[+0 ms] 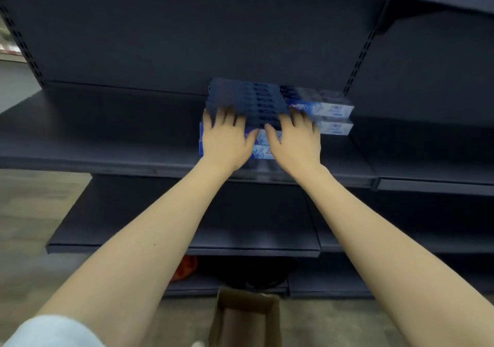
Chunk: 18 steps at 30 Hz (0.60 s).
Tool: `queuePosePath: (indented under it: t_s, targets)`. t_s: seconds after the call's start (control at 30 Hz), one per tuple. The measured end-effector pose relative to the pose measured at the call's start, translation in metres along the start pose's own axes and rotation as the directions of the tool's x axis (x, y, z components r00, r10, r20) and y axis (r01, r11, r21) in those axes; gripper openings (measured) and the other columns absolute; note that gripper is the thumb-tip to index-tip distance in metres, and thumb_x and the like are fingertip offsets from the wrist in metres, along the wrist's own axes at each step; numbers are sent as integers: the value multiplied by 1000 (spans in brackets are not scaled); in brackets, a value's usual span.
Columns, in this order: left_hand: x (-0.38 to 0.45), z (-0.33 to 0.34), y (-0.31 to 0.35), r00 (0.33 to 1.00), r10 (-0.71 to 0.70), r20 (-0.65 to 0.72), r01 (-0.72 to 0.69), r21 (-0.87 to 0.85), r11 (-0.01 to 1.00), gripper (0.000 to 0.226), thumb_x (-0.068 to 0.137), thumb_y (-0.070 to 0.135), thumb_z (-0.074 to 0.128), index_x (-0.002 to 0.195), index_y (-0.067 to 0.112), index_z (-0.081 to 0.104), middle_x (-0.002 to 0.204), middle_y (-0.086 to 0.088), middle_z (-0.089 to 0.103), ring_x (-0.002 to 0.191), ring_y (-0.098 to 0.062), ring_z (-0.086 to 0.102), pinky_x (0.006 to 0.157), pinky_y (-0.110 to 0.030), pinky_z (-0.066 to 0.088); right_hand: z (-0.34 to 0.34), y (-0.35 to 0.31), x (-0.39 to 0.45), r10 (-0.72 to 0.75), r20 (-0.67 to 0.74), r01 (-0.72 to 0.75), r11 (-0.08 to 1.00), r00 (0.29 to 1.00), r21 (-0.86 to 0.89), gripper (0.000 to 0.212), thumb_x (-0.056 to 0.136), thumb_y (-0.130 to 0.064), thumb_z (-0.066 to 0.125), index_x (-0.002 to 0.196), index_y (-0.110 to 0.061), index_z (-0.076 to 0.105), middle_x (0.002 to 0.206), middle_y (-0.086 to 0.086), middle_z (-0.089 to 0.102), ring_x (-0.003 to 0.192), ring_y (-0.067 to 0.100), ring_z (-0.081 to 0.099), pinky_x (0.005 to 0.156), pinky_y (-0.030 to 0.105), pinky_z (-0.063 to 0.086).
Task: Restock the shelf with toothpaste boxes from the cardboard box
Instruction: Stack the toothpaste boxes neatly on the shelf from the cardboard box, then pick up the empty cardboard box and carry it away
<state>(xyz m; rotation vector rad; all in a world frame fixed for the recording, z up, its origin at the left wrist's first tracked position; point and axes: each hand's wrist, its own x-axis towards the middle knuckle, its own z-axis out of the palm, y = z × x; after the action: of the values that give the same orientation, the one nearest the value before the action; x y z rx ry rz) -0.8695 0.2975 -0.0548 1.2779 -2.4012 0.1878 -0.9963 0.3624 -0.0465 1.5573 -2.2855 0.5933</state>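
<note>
Motion blur smears the toothpaste boxes (256, 106) under left hand (224, 135) and right hand (296, 138), both spread flat.

toothpaste boxes (267, 100) stacked on shelf (107, 143), cardboard box (246, 317) on floor below

Shelf (107, 143) dark navy-grey, plain, matte; back panel same shade. Uprights (358, 60) black w/ rows of small slots. Boxes (248, 100): tops dark blue, fronts bright blue fading to white w/ icy swirl print, white ends w/ blue label marks; print blurred. Carton (246, 317) plain brown, darker inside. Floor (34, 213) mottled grey-beige. Orange-red item (184, 267) under bottom shelf, unclear what. Sleeve (50, 332) pale blue-white.
</note>
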Motion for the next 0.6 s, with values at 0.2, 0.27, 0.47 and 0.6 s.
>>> queuePosePath:
  t_s: [0.2, 0.27, 0.47, 0.6]
  targets:
    - [-40, 9, 39, 996, -79, 31, 78, 24, 997, 60, 99, 46, 26, 149, 13, 22, 157, -12, 13, 147, -25, 5, 117, -49, 0, -3, 53, -48, -9, 52, 7, 999, 999, 35, 48, 97, -40, 42, 133, -9, 50, 146, 15, 40, 138, 32, 31, 112, 50, 22]
    - [-61, 17, 53, 995, -87, 41, 86, 26, 996, 61, 99, 46, 27, 150, 13, 19, 158, -13, 9, 147, -26, 4, 117, -49, 1, 1, 62, -65, -23, 73, 18, 998, 997, 63, 48, 97, -39, 43, 133, -8, 50, 148, 17, 37, 140, 33, 28, 112, 50, 20]
    - [-136, 58, 76, 992, -103, 69, 99, 69, 993, 62, 93, 43, 33, 142, 6, 38, 151, -21, 30, 141, -33, 28, 112, -53, 23, 25, 75, -125, 9, 109, -19, 996, 994, 92, 49, 96, -41, 43, 134, -10, 50, 151, 17, 33, 141, 32, 28, 114, 49, 20]
    - [-174, 90, 79, 973, -125, 194, 114, 64, 991, 64, 94, 40, 45, 146, 5, 31, 154, -20, 23, 144, -33, 20, 115, -51, 16, 51, 89, -169, 27, 136, -36, 997, 990, 67, 48, 93, -40, 51, 127, -8, 56, 143, 18, 44, 134, 34, 41, 108, 50, 31]
